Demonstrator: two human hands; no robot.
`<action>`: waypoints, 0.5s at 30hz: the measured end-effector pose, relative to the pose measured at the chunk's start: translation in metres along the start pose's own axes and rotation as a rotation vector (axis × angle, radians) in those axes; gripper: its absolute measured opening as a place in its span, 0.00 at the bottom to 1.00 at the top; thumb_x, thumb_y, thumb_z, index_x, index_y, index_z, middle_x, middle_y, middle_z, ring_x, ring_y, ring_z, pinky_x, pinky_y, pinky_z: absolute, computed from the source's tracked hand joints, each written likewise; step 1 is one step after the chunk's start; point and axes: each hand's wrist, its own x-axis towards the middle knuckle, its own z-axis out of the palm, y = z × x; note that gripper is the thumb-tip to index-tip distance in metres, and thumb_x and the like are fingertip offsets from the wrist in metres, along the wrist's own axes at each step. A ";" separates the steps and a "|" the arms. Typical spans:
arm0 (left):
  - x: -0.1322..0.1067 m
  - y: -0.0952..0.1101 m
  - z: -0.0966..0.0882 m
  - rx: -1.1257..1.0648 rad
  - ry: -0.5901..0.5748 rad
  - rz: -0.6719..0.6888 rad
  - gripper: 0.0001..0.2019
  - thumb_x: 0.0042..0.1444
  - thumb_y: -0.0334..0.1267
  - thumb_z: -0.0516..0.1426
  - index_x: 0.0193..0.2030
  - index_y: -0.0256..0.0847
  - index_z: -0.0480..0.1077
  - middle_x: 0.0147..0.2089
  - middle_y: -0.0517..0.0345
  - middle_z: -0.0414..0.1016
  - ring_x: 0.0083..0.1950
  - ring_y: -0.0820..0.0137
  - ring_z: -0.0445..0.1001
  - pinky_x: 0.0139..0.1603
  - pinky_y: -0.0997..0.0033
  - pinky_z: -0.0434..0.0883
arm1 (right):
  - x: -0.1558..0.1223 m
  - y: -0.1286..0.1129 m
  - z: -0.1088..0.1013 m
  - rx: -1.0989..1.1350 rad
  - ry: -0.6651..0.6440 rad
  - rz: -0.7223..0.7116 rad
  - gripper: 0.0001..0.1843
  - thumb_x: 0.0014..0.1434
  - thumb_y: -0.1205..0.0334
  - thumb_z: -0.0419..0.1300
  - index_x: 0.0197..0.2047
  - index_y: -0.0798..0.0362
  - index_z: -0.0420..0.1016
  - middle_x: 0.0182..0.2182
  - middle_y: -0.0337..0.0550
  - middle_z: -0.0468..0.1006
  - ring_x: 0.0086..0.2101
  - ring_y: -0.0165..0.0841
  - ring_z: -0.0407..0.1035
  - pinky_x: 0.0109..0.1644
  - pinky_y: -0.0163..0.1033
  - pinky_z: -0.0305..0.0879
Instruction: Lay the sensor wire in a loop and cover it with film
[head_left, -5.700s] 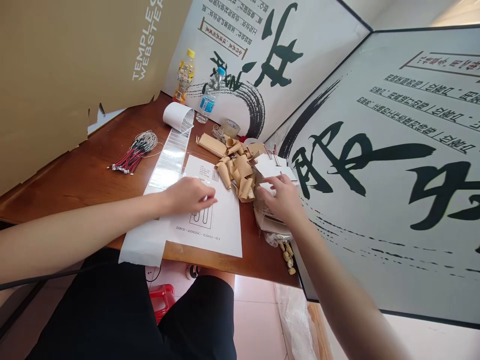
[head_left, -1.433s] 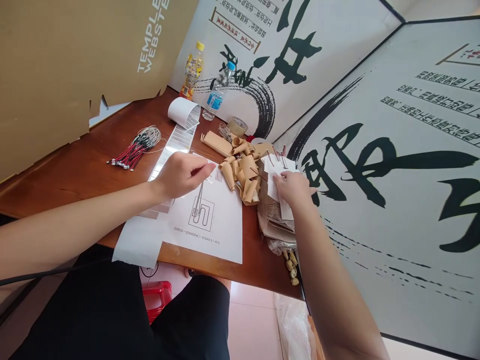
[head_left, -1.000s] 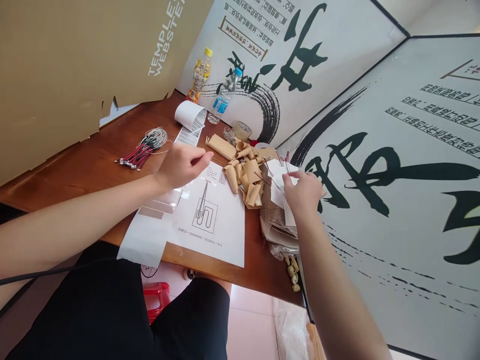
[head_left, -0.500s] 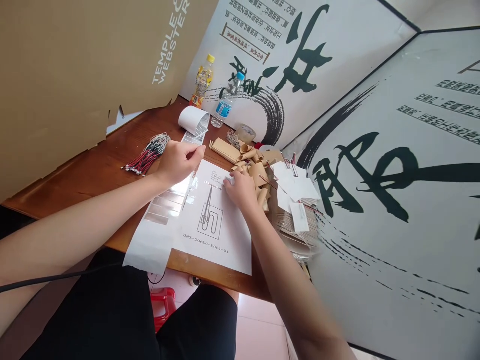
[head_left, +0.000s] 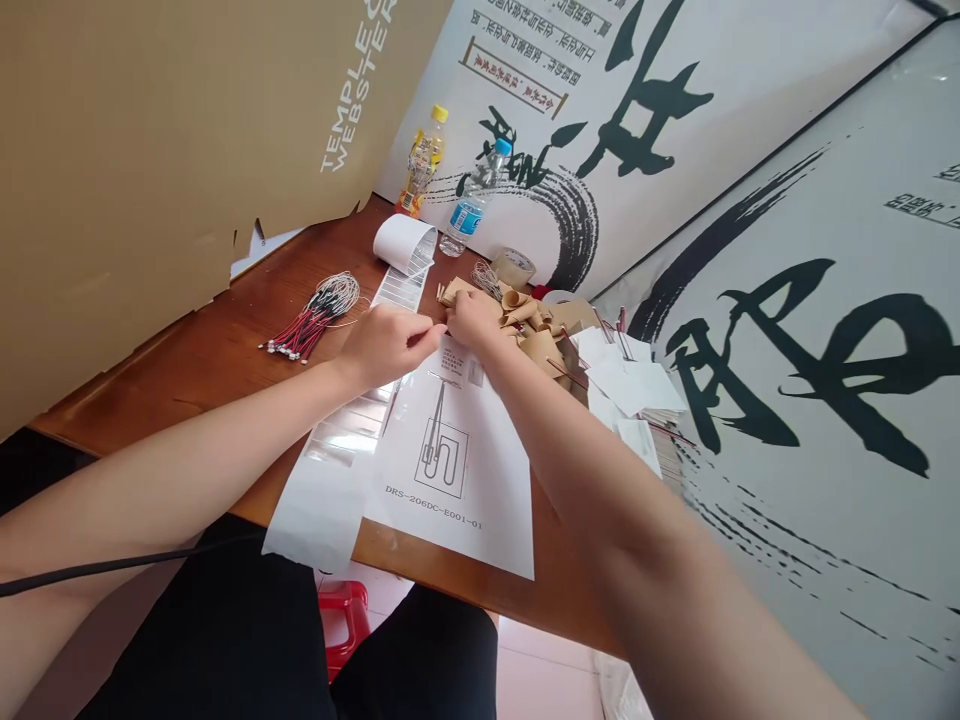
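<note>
Bright, even light is flooding the scene, soft shadows are falling, glare is shining off the glossy label strip [head_left: 337, 450], wide-angle distortion is bowing the edges, and the right forearm [head_left: 675, 560] is blurring slightly.

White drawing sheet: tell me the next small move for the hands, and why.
Probably lower both hands to the white drawing sheet: the left hand and right hand meet just above its top edge, fingertips together. Anything pinched between them is too small to see.

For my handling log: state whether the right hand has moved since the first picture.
Yes. The right hand has moved left, from past the right edge of the printed drawing sheet to its top edge, beside the left hand.
</note>
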 end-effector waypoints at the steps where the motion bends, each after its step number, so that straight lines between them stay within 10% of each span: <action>1: 0.000 -0.001 -0.001 0.010 -0.007 0.003 0.25 0.66 0.42 0.53 0.16 0.43 0.55 0.17 0.64 0.57 0.22 0.73 0.54 0.28 0.65 0.54 | 0.007 0.001 0.001 -0.012 -0.012 0.001 0.22 0.70 0.53 0.63 0.63 0.54 0.73 0.59 0.51 0.76 0.53 0.41 0.75 0.55 0.53 0.76; 15: -0.001 0.001 0.003 0.034 -0.028 0.066 0.24 0.67 0.42 0.52 0.17 0.43 0.57 0.17 0.63 0.62 0.22 0.73 0.57 0.28 0.64 0.54 | 0.035 0.031 -0.009 -0.169 -0.071 -0.103 0.22 0.70 0.53 0.63 0.63 0.54 0.73 0.59 0.51 0.76 0.53 0.41 0.75 0.55 0.53 0.76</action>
